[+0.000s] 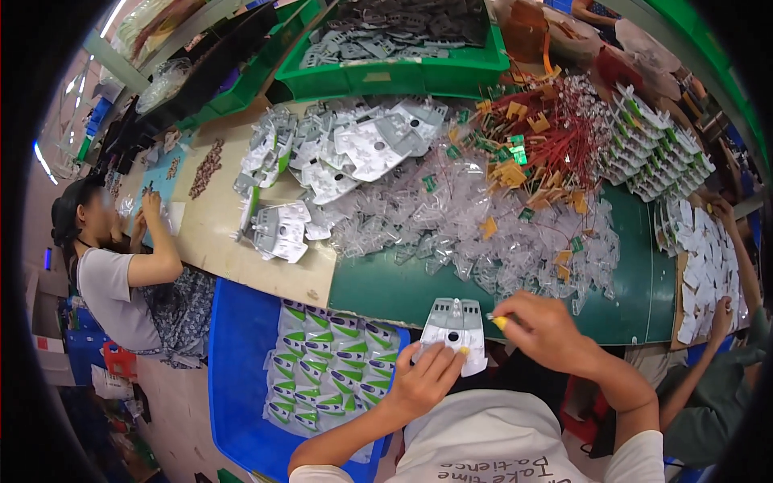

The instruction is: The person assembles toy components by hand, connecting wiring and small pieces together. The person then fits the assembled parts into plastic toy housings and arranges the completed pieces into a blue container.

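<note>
My left hand (425,377) grips a white and grey plastic housing (453,320) at the table's near edge. The housing has a dark round hole in its middle, and its grey end points away from me. Something yellow shows at a fingertip on it. Just to the right, my right hand (546,332) is closed in a pinch, apart from the housing. Yellow also shows at its fingertips, with a tiny pale piece too small to name. Beyond both hands spreads a heap of clear plastic pieces (386,229).
White-grey housings (374,149) pile up at the back left. Red wires (555,121) with orange and green pieces lie back right. A blue bin (233,386) of packed white-green items stands at left. Green crates (394,78) line the back. Co-workers sit left (121,266) and right (713,386).
</note>
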`<state>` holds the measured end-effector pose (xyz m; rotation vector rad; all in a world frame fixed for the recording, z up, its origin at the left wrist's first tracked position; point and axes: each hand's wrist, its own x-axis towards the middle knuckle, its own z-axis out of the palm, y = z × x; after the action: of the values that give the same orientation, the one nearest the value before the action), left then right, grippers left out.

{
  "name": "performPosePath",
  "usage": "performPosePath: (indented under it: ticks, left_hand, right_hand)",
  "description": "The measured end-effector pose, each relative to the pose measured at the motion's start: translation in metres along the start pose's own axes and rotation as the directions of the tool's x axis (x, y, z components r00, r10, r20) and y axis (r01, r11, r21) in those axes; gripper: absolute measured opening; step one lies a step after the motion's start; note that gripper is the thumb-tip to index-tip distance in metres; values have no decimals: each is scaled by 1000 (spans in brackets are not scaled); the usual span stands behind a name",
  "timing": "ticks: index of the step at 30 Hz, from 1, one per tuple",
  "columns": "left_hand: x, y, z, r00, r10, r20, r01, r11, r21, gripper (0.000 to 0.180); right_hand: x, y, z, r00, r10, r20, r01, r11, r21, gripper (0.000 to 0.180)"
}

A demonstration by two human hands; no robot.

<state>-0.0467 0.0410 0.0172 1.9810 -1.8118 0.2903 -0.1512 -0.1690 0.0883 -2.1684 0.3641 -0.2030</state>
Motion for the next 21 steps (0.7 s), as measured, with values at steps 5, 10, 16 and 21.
performPosePath:
  ticks: [5, 10, 16, 21]
  left_hand:
    - [8, -7, 10, 986, -144, 87, 152, 984, -91, 41]
    - [16, -12, 3, 988, -103, 111, 115, 988, -107, 42]
    - [35, -59, 0, 987, -160, 11, 134, 787, -602, 30]
    - [72, -88, 25, 935, -323, -147, 247, 889, -386, 32]
  right_hand:
    - [5, 13, 39, 965, -261, 3, 245, 901, -357, 10]
    - [13, 11, 56, 946, -274, 170, 322, 771, -549, 14]
    - [5, 13, 57, 946, -255, 200, 320, 827, -462, 9]
    - [-2, 8, 53, 941, -294, 167, 338, 823, -457, 22]
